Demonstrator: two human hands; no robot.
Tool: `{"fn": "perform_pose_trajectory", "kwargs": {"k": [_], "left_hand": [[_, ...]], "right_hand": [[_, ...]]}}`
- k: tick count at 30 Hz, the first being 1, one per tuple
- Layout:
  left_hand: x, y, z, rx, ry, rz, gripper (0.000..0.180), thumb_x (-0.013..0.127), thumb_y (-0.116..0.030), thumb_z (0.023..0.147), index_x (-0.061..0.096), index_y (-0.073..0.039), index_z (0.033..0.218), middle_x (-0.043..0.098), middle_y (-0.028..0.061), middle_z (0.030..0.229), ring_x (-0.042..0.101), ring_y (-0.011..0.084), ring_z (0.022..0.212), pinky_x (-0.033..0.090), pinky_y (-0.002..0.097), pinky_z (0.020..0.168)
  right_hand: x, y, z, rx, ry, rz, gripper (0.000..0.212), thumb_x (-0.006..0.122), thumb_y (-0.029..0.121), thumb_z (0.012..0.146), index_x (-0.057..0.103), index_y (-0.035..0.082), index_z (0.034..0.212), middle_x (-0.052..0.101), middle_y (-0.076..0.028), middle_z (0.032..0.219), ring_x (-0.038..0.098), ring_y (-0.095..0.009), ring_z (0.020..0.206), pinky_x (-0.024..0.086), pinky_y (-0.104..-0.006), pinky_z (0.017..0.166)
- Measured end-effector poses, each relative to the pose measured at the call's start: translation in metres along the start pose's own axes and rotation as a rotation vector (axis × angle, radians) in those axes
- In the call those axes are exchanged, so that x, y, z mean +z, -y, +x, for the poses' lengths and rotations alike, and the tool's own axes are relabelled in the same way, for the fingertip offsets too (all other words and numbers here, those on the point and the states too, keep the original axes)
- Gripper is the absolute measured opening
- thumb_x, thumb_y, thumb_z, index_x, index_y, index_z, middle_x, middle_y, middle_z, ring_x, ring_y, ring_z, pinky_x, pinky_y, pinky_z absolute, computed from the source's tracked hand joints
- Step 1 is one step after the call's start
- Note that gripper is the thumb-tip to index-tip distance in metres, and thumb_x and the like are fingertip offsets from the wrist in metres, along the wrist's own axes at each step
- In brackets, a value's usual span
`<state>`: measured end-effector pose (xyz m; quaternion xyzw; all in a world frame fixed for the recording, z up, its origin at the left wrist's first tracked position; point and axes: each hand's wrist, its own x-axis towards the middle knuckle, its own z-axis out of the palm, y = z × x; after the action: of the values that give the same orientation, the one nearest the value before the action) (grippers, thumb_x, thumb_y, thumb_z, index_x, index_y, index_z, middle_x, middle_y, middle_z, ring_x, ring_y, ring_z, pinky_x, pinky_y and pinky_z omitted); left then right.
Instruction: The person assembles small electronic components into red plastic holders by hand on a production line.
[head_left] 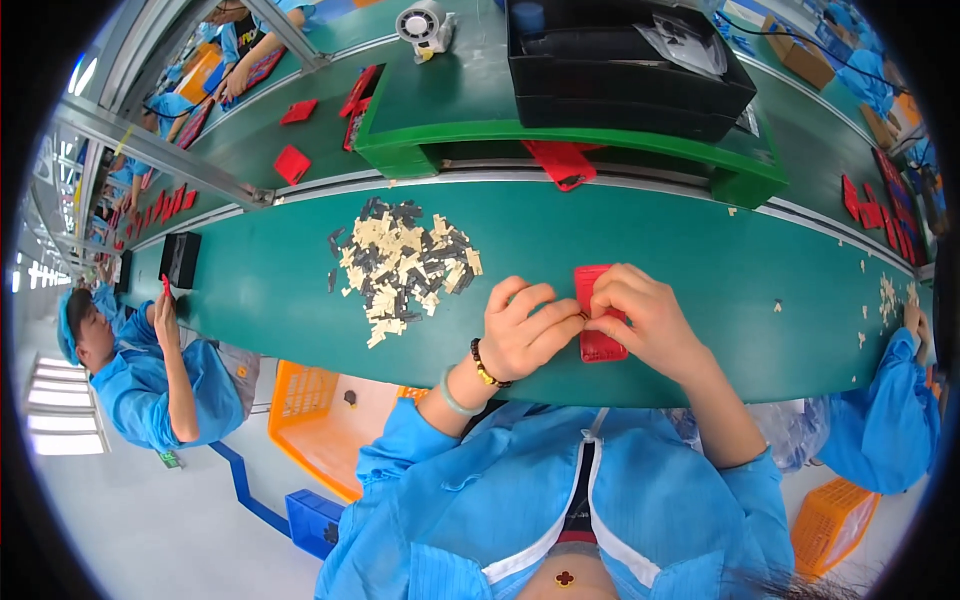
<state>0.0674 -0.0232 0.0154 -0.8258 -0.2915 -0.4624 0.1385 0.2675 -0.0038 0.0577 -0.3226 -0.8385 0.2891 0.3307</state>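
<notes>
The red rectangular case (603, 347) is located on or just above the green worktop (540, 230), long axis near the 12-to-6 o'clock line; all directions below are taken from it. The left hand (522, 325) is at 9 o'clock and the right hand (645, 318) at 3 o'clock, partly covering the case. Grip, both hands: fingers bent, fingertips brought together at the 9 o'clock edge of the case; whether a small part is grasped between them cannot be told. A loose pile of cream and dark grey pieces (405, 262) occupies the worktop between 9 and 10 o'clock. At 12 o'clock, a green raised shelf (460, 120) supports a black box (630, 95); a second red part (560, 163) projects from beneath the shelf between 11 and 12 o'clock. A white fan unit (422, 25) stands on the shelf at 11 o'clock. Scattered pale pieces (887, 292) lie at 3 o'clock, near a co-worker's hand (915, 320). An orange crate (303, 395) is located at 8 o'clock, below worktop level, with a blue bin (310, 515) near it
</notes>
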Motion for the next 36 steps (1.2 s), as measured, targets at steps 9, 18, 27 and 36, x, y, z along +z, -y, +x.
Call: {"fn": "perform_pose_trajectory", "kwargs": {"k": [9,18,27,36], "left_hand": [[0.007,0.003,0.003,-0.388,0.188,-0.025,0.026,0.068,-0.006,0.074,0.060,-0.008,0.098,0.065,0.0025,0.086,0.057,0.0243,0.083,0.040,0.0378,0.080],[0.019,-0.014,0.016,-0.502,0.351,-0.234,0.032,0.056,0.004,0.083,0.051,-0.003,0.114,0.063,0.0120,0.088,0.059,0.0285,0.085,0.042,0.0404,0.086],[0.018,-0.014,0.008,-0.815,0.097,-0.336,0.039,0.060,-0.002,0.082,0.048,0.000,0.119,0.054,0.0188,0.113,0.053,0.0357,0.108,0.041,0.0418,0.097],[0.049,-0.025,-0.030,-0.376,0.534,-0.169,0.054,0.071,-0.023,0.077,0.052,0.003,0.121,0.047,0.0208,0.128,0.045,0.0380,0.122,0.040,0.0449,0.102]], "right_hand": [[-0.005,-0.039,-0.040,0.154,-0.064,-0.286,0.016,0.070,0.012,0.075,0.057,0.005,0.082,0.058,-0.006,0.085,0.059,-0.025,0.080,0.048,-0.0356,0.068],[0.024,-0.009,-0.018,0.014,-0.150,-0.542,0.027,0.072,0.014,0.069,0.062,0.007,0.094,0.059,-0.007,0.100,0.057,-0.023,0.096,0.043,-0.0370,0.082],[0.025,-0.024,-0.009,-0.114,-0.254,-0.510,0.017,0.072,0.009,0.071,0.062,0.006,0.084,0.060,-0.005,0.092,0.059,-0.024,0.087,0.045,-0.0358,0.073],[0.026,-0.102,-0.016,0.724,-0.208,0.511,0.015,0.062,0.013,0.092,0.062,0.000,0.085,0.059,0.001,0.063,0.051,-0.003,0.052,0.038,-0.0187,0.044]]}}
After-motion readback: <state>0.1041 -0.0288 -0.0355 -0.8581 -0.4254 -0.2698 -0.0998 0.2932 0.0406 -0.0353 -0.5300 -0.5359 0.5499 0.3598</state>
